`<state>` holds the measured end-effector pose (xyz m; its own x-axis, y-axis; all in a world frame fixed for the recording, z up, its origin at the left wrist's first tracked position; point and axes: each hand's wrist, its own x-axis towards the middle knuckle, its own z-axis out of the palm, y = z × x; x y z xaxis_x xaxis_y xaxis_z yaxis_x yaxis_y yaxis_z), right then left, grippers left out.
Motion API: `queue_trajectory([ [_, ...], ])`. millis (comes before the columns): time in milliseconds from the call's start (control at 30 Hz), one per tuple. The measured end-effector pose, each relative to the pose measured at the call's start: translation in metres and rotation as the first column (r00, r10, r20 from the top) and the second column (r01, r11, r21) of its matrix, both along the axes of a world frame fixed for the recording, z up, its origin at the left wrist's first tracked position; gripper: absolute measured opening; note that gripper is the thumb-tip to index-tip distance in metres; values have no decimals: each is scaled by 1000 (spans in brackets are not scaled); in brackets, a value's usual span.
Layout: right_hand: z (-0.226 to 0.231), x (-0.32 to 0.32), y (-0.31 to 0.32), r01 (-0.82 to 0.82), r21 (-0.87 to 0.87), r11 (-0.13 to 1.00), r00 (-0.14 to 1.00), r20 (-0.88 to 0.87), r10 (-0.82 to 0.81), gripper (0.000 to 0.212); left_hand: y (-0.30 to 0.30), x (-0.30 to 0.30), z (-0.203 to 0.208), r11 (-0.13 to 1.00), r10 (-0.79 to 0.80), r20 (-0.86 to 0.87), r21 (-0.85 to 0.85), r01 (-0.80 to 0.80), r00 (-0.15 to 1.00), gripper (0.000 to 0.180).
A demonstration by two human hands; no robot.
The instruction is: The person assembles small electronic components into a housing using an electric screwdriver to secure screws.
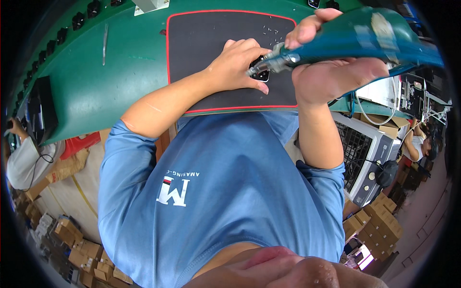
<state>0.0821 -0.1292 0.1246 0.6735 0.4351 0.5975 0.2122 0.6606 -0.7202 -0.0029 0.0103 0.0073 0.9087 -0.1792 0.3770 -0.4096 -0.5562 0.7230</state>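
My right hand is wrapped round a green and blue power screwdriver, which lies nearly level and is blurred. Its metal tip points left and meets a small black device with a pale edge. Steadying that device against the mat is my left hand, thumb on the near side and fingers on the far side. The fingers and the tool's tip hide much of the device. Under both lies a black mat with a red border. Several tiny screws are scattered on it, beyond the device.
The green tabletop carries a row of small black parts along its far left edge. A black box stands at the left. A metal bracket rises at the back. Cables hang at the right, above a grey machine.
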Motion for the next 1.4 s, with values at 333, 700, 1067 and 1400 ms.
queue_trajectory([
  [333,127,9,-82,223,-150,963,974,62,-216,112,11,12,18,994,79,-121,80,-70,990,75],
  [700,33,-34,-113,471,-376,798,850,-48,-524,101,84,195,26,661,459,51,648,-379,887,73],
  [1067,22,-34,-145,454,-410,791,847,-78,-526,105,33,248,17,826,199,-22,542,-156,980,79],
  [1400,11,-35,-157,485,-405,775,835,-50,-548,99,-38,294,6,843,224,-51,511,-167,973,88],
])
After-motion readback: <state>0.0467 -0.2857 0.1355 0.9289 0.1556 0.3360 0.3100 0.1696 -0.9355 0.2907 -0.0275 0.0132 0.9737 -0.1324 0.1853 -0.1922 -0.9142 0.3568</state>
